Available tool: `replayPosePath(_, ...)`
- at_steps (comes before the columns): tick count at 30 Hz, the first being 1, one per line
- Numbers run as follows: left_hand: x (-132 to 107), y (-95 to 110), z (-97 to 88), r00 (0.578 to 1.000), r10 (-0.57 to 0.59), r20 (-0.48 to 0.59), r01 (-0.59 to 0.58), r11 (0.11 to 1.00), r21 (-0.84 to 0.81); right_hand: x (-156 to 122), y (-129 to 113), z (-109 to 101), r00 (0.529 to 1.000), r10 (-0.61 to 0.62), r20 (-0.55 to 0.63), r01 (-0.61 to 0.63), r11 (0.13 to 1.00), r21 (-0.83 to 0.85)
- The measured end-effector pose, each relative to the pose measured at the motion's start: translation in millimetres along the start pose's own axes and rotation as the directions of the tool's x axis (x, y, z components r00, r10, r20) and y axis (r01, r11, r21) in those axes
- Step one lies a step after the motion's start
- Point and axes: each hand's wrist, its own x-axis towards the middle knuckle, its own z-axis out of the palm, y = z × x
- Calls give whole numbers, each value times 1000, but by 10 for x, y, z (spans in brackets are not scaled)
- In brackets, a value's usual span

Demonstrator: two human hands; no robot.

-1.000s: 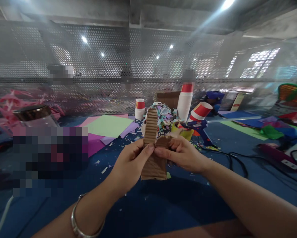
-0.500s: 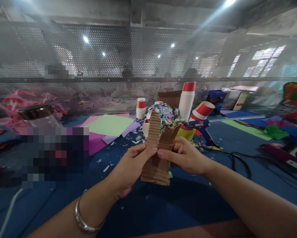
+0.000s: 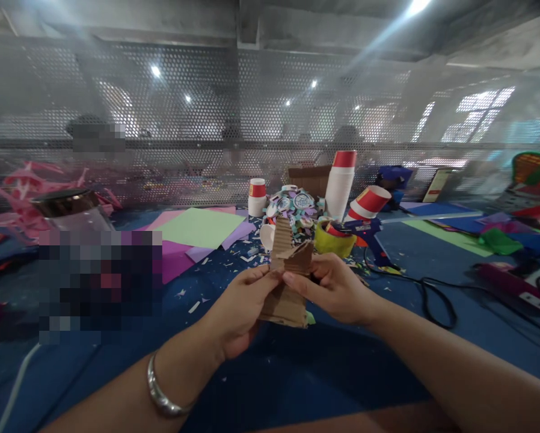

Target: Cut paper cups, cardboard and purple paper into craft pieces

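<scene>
A torn piece of corrugated cardboard (image 3: 284, 305) is held up over the blue table between my two hands. My left hand (image 3: 245, 300) grips its left side, the thumb pressed on the front. On the other side, my right hand (image 3: 337, 288) pinches it, with its thumb close to the left one. The upper right flap of the cardboard folds over toward me, while a narrow ribbed strip stands up at the left. Fingers behind the board are partly hidden. Just beyond lies a pile of cut paper-cup pieces and scraps (image 3: 297, 204).
Behind the hands stand stacked paper cups (image 3: 340, 186), a yellow tape roll (image 3: 335, 240) and a blue hot glue gun (image 3: 364, 231) with a black cord (image 3: 432, 300). Coloured paper sheets (image 3: 202, 227) lie left, near a lidded jar (image 3: 67, 207). A power strip (image 3: 516, 285) is at right.
The cardboard's upper right flap has bent down toward me, uncovering more of the tape roll behind. Both hands keep their hold, and the board sits slightly lower at its top.
</scene>
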Motion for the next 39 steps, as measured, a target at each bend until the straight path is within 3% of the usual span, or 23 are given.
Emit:
replayPosePath(6, 37, 13, -58, 985, 172, 32, -175, 973, 152, 42, -63, -40, 999, -26, 27, 28, 997, -76)
replayPosePath(9, 17, 59, -56, 985, 167, 45, -172, 970, 173, 56, -87, -57, 999, -32, 26, 33, 999, -30)
replayPosePath(15, -34, 123, -55, 970, 145, 193, -173, 976, 136, 48, -59, -93, 1000, -17, 20, 16, 1000, 25)
replayPosePath(21, -13, 86, -74, 941, 288, 177, -321, 925, 202, 65, -77, -119, 997, 43, 67, -45, 999, 30)
replayPosePath(28, -21, 109, -82, 935, 243, 257, -306, 920, 243, 35, -31, -151, 986, 133, 97, -137, 990, 42)
replayPosePath(36, 26, 70, -144, 890, 354, 288, -444, 815, 372, 38, -75, -124, 982, 154, 108, -155, 988, 2)
replayPosePath(39, 37, 28, -123, 893, 376, 248, -446, 811, 378, 49, -99, -112, 992, 75, 97, -81, 995, 63)
